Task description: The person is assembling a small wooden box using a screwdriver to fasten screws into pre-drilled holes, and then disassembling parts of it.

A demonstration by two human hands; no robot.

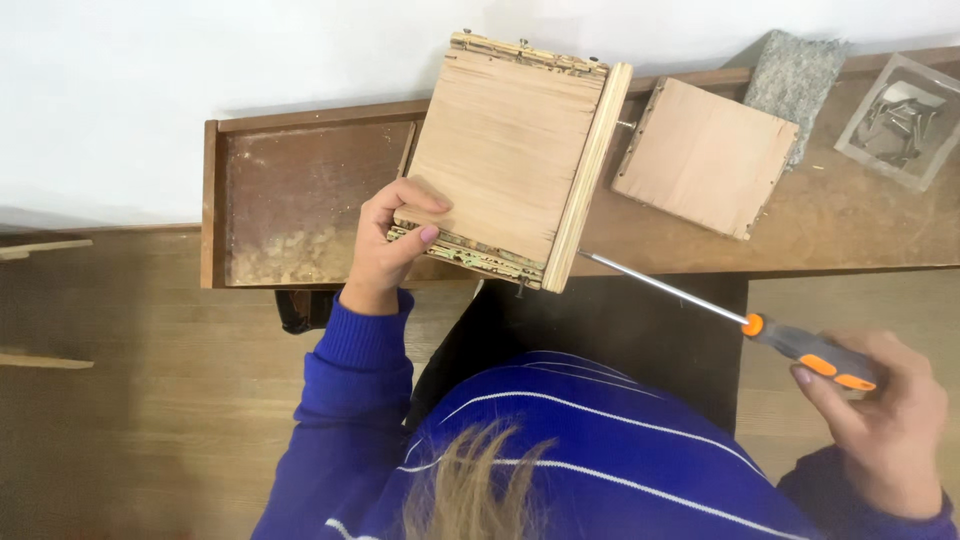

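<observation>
Evidently a screw is being driven: left hand (385, 245) pinches the wooden box (505, 155) steady, right hand (885, 425) closed around the screwdriver (800, 345); next, keep its tip seated at the box's right side.

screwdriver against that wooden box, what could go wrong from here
1. The screwdriver is held far back on its handle by the right hand, so its tip could slip off the wooden box.
2. The left hand grips only one corner, so the box might twist.
3. The box overhangs the bench edge and could tip.
</observation>
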